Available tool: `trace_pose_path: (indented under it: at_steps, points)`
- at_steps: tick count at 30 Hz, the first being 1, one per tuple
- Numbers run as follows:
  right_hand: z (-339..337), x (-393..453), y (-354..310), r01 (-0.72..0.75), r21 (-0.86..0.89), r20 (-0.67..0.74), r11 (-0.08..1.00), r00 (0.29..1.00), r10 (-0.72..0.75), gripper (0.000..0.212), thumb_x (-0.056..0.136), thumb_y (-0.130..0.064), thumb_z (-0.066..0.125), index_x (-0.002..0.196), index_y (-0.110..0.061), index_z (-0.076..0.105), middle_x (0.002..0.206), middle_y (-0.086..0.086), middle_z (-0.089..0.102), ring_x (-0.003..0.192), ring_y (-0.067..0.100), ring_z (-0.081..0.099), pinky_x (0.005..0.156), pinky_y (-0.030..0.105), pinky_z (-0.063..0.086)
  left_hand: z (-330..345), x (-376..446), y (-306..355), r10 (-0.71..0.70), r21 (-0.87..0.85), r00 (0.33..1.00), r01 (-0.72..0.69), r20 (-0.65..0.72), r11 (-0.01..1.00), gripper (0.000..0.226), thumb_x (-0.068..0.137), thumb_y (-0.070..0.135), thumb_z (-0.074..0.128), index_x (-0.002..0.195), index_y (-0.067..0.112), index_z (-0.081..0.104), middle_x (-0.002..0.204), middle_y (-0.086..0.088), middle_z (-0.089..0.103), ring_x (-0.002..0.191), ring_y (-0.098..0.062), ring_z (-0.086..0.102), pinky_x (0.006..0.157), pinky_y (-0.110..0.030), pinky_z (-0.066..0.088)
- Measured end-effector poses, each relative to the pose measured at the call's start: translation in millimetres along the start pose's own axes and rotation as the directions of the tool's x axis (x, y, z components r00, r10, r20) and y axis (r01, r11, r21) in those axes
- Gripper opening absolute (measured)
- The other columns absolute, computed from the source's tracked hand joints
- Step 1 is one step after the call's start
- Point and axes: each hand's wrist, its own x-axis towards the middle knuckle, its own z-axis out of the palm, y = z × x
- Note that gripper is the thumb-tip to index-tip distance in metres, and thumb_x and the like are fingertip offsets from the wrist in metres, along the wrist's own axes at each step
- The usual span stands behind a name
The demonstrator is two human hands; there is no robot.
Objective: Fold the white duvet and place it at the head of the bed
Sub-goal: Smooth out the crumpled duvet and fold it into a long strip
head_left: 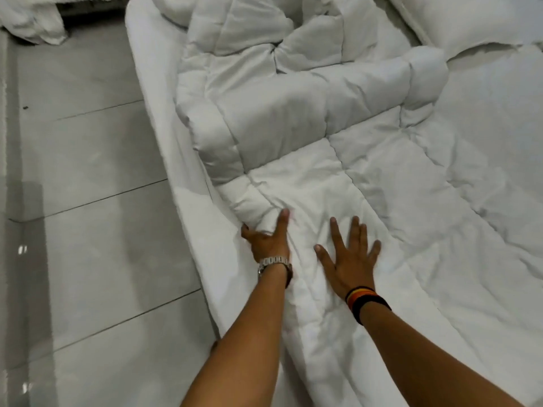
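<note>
The white quilted duvet lies spread over the bed, with a thick bunched fold heaped across its far part. My left hand, with a metal watch on the wrist, grips the duvet's edge at the left side of the bed, thumb on top and fingers tucked under the fabric. My right hand, with dark striped bands on the wrist, lies flat on the duvet just right of the left hand, fingers spread and holding nothing.
The mattress edge in a white sheet runs diagonally down the left. Beyond it is a glossy light tiled floor. A white pillow lies at the far right. Crumpled white linen sits on the floor at the far left.
</note>
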Motion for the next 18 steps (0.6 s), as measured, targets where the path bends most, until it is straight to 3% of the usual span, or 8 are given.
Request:
trace_pose_path:
  at_steps: [5,9,11,14,16,18]
  points:
    - [14.7,-36.6,-19.9,0.022,0.065,-0.035,0.998,0.999,-0.02,0.075,0.098,-0.073,0.022,0.166,-0.043,0.005,0.175,0.004,-0.009,0.161,0.024,-0.008,0.125,0.059,-0.006,-60.2,6.0,-22.8,-0.027,0.067,0.996,0.033,-0.09,0.997,0.101,0.061,0.057,0.092,0.142,0.021,0.043,0.134,-0.013,0.063,0.108,-0.026,0.062,0.088,-0.029,0.044]
    - [22.9,-59.5,-42.9,-0.044,-0.025,0.099,0.999,0.994,0.047,0.074,0.102,-0.07,0.014,0.164,-0.039,-0.011,0.172,0.005,-0.023,0.16,0.027,-0.016,0.123,0.063,-0.006,-97.2,-0.5,-16.9,-0.038,0.215,0.999,0.042,-0.021,0.976,0.106,0.063,0.078,0.079,0.144,0.025,0.036,0.126,-0.008,0.062,0.101,-0.029,0.06,0.083,-0.031,0.043]
    - [3.6,-50.6,-57.0,-0.104,0.05,0.129,0.993,0.987,0.097,0.074,0.102,-0.071,0.02,0.164,-0.043,-0.008,0.173,0.004,-0.022,0.159,0.025,-0.019,0.122,0.064,-0.009,-110.4,5.3,9.0,0.006,0.234,1.0,-0.003,-0.012,0.972,0.106,0.066,0.086,0.07,0.147,0.027,0.033,0.128,-0.004,0.059,0.104,-0.028,0.059,0.087,-0.033,0.045]
    - [-38.7,-25.6,-86.7,-0.017,0.198,-0.043,0.98,0.999,0.026,0.075,0.099,-0.073,0.022,0.165,-0.043,0.003,0.174,0.002,-0.016,0.159,0.021,-0.019,0.123,0.063,-0.01,-126.6,33.8,66.0,0.092,0.155,0.994,-0.082,-0.059,0.985,0.123,0.061,0.095,0.057,0.154,0.021,0.026,0.141,-0.012,0.057,0.12,-0.034,0.059,0.104,-0.045,0.048]
    - [-65.4,3.0,-111.2,0.029,0.274,-0.154,0.961,0.988,0.014,0.074,0.1,-0.072,0.026,0.166,-0.042,0.008,0.175,0.002,-0.014,0.159,0.021,-0.017,0.124,0.063,-0.008,-127.0,62.6,111.4,0.103,0.083,0.991,-0.096,-0.085,0.992,0.127,0.056,0.099,0.05,0.155,0.023,0.025,0.141,-0.015,0.056,0.118,-0.035,0.059,0.103,-0.045,0.048]
    - [-85.4,39.1,-140.4,0.062,0.302,-0.217,0.951,0.976,0.006,0.073,0.102,-0.069,0.03,0.166,-0.042,0.009,0.175,0.003,-0.013,0.16,0.022,-0.016,0.124,0.063,-0.007,-119.6,97.1,153.7,0.089,0.01,0.991,-0.089,-0.096,0.996,0.119,0.067,0.096,0.052,0.158,0.025,0.021,0.149,-0.014,0.05,0.126,-0.035,0.055,0.105,-0.042,0.044]
